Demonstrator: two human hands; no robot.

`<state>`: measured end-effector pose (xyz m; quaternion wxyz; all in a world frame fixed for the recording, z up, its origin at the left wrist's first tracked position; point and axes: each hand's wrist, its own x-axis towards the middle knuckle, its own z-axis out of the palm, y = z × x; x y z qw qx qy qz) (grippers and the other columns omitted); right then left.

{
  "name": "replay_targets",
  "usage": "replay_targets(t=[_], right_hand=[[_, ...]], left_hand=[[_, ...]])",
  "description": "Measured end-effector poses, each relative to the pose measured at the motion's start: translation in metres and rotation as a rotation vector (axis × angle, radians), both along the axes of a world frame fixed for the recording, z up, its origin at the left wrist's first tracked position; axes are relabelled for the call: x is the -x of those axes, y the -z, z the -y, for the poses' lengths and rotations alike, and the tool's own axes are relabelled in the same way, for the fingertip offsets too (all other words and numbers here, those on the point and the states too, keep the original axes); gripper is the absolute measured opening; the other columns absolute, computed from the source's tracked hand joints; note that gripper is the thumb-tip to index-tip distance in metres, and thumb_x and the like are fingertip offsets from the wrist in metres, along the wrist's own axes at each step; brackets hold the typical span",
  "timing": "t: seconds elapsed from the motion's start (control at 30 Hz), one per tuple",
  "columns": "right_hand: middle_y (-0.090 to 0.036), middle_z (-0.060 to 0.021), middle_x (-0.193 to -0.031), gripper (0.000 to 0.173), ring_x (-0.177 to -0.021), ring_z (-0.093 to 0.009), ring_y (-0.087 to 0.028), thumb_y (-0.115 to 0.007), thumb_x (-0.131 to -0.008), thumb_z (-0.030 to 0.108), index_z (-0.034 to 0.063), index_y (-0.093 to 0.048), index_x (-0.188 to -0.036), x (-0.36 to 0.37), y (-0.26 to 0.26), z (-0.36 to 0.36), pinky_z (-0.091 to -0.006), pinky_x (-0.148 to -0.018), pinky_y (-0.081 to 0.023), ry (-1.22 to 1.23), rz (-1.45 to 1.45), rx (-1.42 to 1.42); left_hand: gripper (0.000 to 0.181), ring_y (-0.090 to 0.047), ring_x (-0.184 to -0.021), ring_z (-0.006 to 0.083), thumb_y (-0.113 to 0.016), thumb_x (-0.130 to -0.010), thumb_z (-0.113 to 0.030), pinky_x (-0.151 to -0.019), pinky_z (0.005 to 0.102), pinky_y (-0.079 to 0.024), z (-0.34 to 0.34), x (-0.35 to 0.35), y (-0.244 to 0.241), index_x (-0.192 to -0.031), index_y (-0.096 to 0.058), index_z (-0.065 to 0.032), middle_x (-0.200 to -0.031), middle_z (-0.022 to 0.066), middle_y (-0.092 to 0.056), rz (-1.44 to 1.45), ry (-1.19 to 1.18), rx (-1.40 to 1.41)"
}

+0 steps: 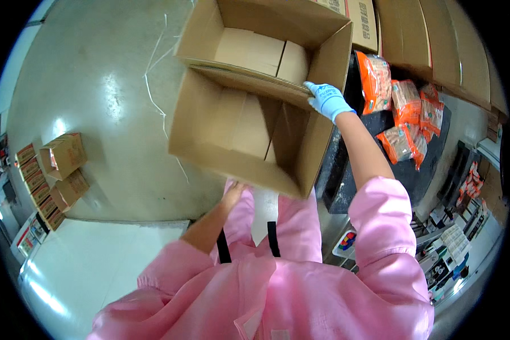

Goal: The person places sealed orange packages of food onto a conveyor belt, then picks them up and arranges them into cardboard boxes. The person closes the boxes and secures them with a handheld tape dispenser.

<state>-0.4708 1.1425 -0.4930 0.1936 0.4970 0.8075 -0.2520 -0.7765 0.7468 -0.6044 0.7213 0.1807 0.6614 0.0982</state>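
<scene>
Two empty, open-topped cardboard boxes stand side by side before me, the nearer box [238, 123] against the farther box [255, 46]. My right hand [329, 100], in a light blue glove, grips their adjoining walls near the right end, thumb over the edge. My left hand [236, 189] is at the bottom edge of the nearer box; its fingers are hidden beneath the cardboard, so its grip is only partly seen. Right of the boxes, orange-and-clear plastic food packages [376, 83] lie on a black platform [365, 157].
Large cardboard cartons [408, 34] line the upper right. A white strap [153, 95] lies on the floor at the left. More cartons [68, 155] stand farther left, near a white surface [102, 255]. A basket with coloured items [346, 242] is by my right side.
</scene>
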Motion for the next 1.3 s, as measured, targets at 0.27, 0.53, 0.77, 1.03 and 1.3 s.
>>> replay_targets(t=[0.27,0.53,0.77,1.03,1.3], right_hand=[[-0.064,-0.0193,-0.125,0.042,-0.111,-0.037,-0.062,-0.061,-0.087,0.019,0.0092,-0.06,-0.128,-0.169,0.12,0.203,-0.0448,-0.097,-0.048,0.355,-0.225,0.081],[-0.053,-0.0136,-0.138,0.069,-0.127,-0.032,-0.052,-0.074,-0.086,0.036,0.0059,-0.046,-0.141,-0.369,0.193,0.294,-0.0467,-0.104,-0.044,2.27,-1.101,0.117],[-0.03,-0.0131,-0.158,0.095,-0.146,-0.027,-0.027,-0.067,-0.085,0.06,0.0038,-0.029,-0.151,-0.518,0.269,0.229,-0.0454,-0.119,-0.023,2.596,-1.894,-0.099],[-0.05,-0.0063,-0.147,0.068,-0.135,-0.028,-0.047,-0.055,-0.092,0.058,0.0133,-0.048,-0.143,-0.561,0.278,0.216,-0.0547,-0.113,-0.033,2.404,-2.363,-0.339],[-0.056,-0.009,-0.141,0.049,-0.131,-0.032,-0.05,-0.058,-0.096,0.036,0.0098,-0.054,-0.137,-0.576,0.237,0.154,-0.0559,-0.114,-0.033,2.311,-2.236,-0.491]], left_hand=[[0.072,-0.052,-0.129,0.0252,-0.065,-0.095,-0.031,-0.109,0.0329,-0.039,-0.186,-0.1,-0.047,-0.156,-0.028,-0.0174,-0.146,0.0132,-0.05,0.189,0.196,0.034],[0.075,-0.054,-0.124,0.0185,-0.073,-0.088,-0.017,-0.106,0.0315,-0.041,-0.294,-0.32,0.03,-0.15,-0.033,-0.0043,-0.136,0.0153,-0.057,0.235,0.198,-0.3],[0.107,-0.039,-0.138,0.0271,-0.083,-0.078,-0.033,-0.116,0.0414,-0.028,-0.415,-0.564,0.117,-0.154,-0.015,0.0002,-0.151,0.0165,-0.038,-0.081,-0.119,-0.314],[0.048,-0.067,-0.101,0.018,-0.076,-0.087,-0.036,-0.085,0.0325,-0.055,-0.448,-0.616,0.161,-0.124,-0.056,-0.0114,-0.113,0.0053,-0.068,0.176,-0.165,-0.222],[0.047,-0.064,-0.111,0.0264,-0.072,-0.091,-0.024,-0.097,0.0452,-0.053,-0.433,-0.637,0.128,-0.129,-0.052,-0.0061,-0.123,0.0118,-0.064,0.293,-0.266,-0.392]])
